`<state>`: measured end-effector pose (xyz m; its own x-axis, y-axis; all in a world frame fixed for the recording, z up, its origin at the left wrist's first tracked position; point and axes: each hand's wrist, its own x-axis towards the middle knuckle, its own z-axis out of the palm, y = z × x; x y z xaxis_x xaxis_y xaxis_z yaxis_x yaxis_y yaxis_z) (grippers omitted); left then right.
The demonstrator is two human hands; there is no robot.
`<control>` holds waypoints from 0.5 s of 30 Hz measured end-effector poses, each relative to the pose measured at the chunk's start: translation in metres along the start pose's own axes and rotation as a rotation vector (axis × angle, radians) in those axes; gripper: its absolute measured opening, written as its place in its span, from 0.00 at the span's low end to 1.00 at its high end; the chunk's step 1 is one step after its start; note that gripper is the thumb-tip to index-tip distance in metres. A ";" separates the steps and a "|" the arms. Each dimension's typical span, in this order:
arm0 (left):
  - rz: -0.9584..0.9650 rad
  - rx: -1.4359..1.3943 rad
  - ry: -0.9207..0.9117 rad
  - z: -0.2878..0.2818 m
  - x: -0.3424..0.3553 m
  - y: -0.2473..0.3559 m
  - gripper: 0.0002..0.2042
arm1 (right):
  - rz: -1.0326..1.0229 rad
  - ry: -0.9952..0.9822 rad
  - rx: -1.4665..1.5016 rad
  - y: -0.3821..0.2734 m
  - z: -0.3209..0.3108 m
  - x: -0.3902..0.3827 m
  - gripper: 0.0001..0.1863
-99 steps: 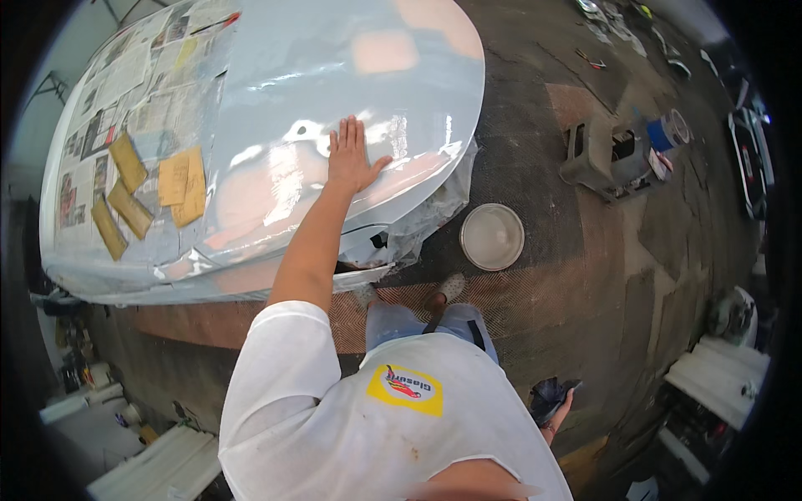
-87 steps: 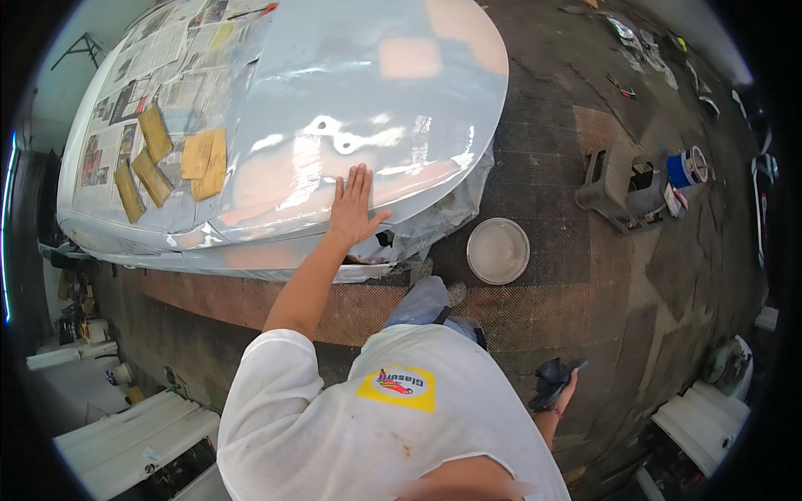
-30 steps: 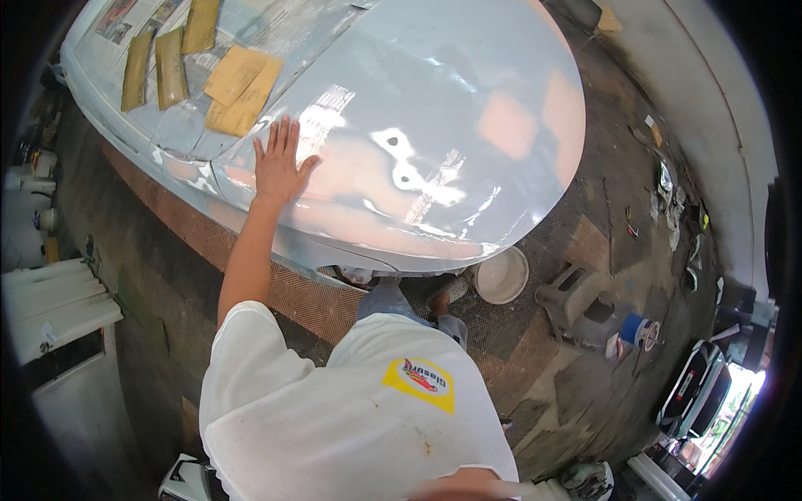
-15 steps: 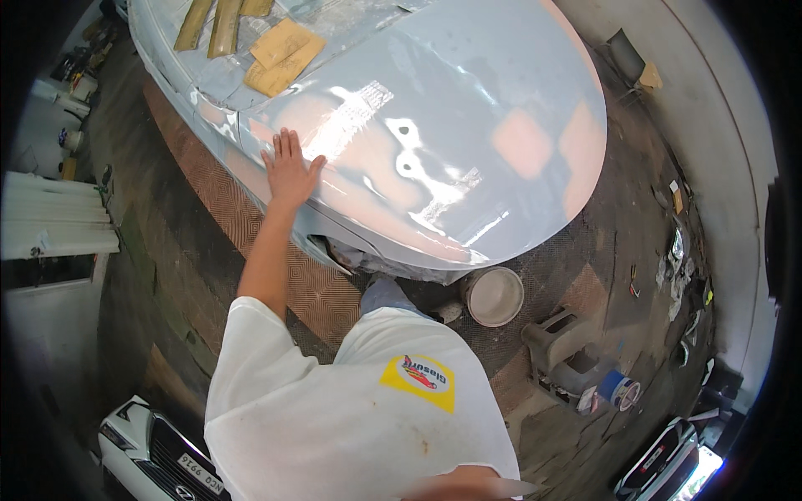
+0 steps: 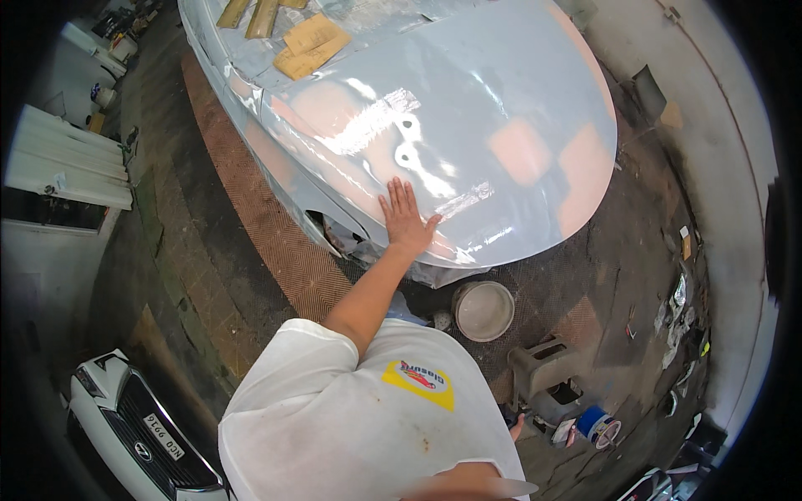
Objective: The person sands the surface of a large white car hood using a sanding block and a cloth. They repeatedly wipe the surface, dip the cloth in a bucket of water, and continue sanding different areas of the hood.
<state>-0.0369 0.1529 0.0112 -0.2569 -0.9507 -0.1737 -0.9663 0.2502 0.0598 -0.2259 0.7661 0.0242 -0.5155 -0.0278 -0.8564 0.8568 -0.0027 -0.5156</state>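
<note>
My left hand (image 5: 407, 222) lies flat with fingers spread on a car's hood (image 5: 451, 75), near its front left edge. The hood is glossy pale grey with pinkish patches, and bright light reflects off it around two small dark holes. Past the right side of my white shirt (image 5: 334, 401), a small part of my right hand (image 5: 518, 427) shows, low down by a grey plastic stool (image 5: 535, 367). Its fingers seem curled at a small dark thing, mostly hidden by the shirt.
Brown sandpaper sheets (image 5: 311, 52) and long sanding blocks (image 5: 261, 18) lie on the car's far left. A round bucket (image 5: 484, 311) stands below the hood's front edge, and a blue tub (image 5: 598, 426) by the stool. Crumpled foil (image 5: 675, 309) litters the floor near the right wall. A white car (image 5: 134, 426) stands behind left.
My left hand has slid right and nearer along the hood, staying flat on it. Part of my right hand has come into view by the stool. The whole view has shifted slightly.
</note>
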 end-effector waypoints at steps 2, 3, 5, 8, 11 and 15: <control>-0.028 0.008 0.056 -0.003 0.021 -0.022 0.55 | -0.015 -0.006 -0.012 -0.005 0.010 0.000 0.44; -0.075 0.009 0.090 -0.009 0.038 -0.037 0.55 | -0.026 -0.005 -0.015 -0.007 0.017 -0.001 0.44; -0.179 0.016 0.160 -0.027 0.083 -0.079 0.55 | -0.035 -0.011 -0.031 -0.008 0.032 -0.004 0.44; -0.242 0.010 0.213 -0.059 0.143 -0.149 0.53 | -0.042 -0.006 -0.042 -0.003 0.050 -0.014 0.43; -0.253 0.062 0.214 -0.084 0.193 -0.206 0.52 | -0.042 0.014 -0.051 0.008 0.066 -0.028 0.42; -0.321 0.072 0.252 -0.098 0.250 -0.269 0.51 | -0.028 0.034 -0.054 0.024 0.086 -0.048 0.41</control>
<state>0.1597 -0.1698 0.0478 0.0606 -0.9954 0.0739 -0.9976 -0.0629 -0.0292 -0.1796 0.6813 0.0557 -0.5399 0.0055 -0.8417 0.8408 0.0514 -0.5390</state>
